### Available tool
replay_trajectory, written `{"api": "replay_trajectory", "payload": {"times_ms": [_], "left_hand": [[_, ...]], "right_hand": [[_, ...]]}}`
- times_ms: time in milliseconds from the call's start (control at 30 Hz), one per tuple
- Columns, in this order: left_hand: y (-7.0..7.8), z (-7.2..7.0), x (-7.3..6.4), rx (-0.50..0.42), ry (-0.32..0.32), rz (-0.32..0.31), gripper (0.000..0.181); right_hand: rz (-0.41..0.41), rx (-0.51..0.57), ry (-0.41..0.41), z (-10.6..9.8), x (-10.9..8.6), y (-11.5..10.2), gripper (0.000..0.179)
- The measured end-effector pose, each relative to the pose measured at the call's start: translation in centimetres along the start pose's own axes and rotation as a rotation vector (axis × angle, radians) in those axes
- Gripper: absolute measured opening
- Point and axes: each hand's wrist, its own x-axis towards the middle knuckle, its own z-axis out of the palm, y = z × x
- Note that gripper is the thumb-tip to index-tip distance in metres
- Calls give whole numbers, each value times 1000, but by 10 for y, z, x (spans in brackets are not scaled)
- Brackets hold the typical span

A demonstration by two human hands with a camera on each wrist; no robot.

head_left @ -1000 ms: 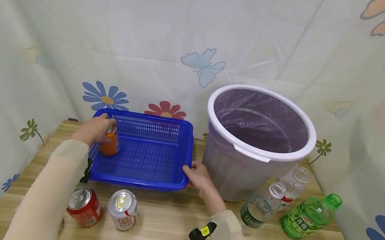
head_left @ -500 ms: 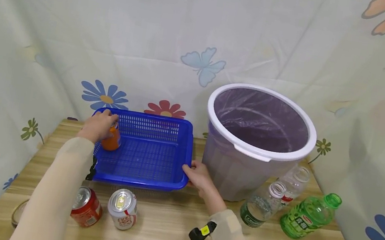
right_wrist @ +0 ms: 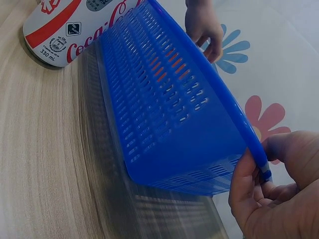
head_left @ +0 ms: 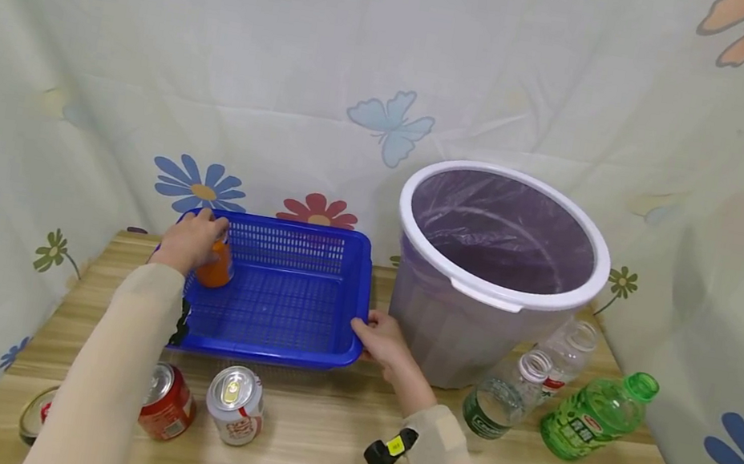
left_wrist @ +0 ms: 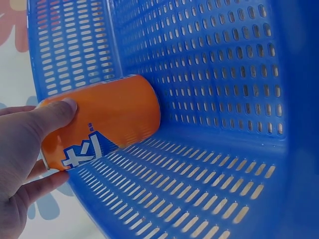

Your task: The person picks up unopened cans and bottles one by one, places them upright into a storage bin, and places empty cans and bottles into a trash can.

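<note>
In the head view, an orange soda can stands in the left end of a blue plastic basket. My left hand grips the top of this can from above. The left wrist view shows the thumb laid along the side of the orange can, its base against the slotted basket floor. At the opposite end, my right hand pinches the basket's right rim, with thumb and fingers curled round the edge in the right wrist view, where the basket shows from outside.
In front of the basket stand a red can and a white Coca-Cola can. Another can is mostly hidden by the left sleeve. A lined bin stands right, beside two clear bottles and a green bottle.
My left hand has shifted slightly back and to the right with the orange can, and the left sleeve now uncovers part of the far-left can. My right hand stays at the rim.
</note>
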Motion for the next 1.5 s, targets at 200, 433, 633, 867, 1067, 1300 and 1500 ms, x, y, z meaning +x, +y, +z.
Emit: {"api": "replay_trajectory", "payload": {"times_ms": [200,433,633,867,1067,1300,1500], "left_hand": [[0,1,4,-2,-4,0,49],[-2,3,8,-7,-2,-4,50],[-1,3,9,-26,-7,-17,52],[-1,3,10,-36,2,-11,51],[-1,3,11,-28,5,-12,51],[0,1,10,-23,-4,-10,52],[-1,1,10,-28,-20,-16,53]], "right_hand": [[-4,-10,-11,-1,-6,-7,21],[0,-24,-5,-1,0,-1,23],[8,-27,1,-1,-1,0,22],[11,-31,7,-1,1,2,22],[-9,-28,-9,-1,2,3,24],[11,-38,-7,-1,-1,-1,27],[5,-31,1,0,1,1,25]]}}
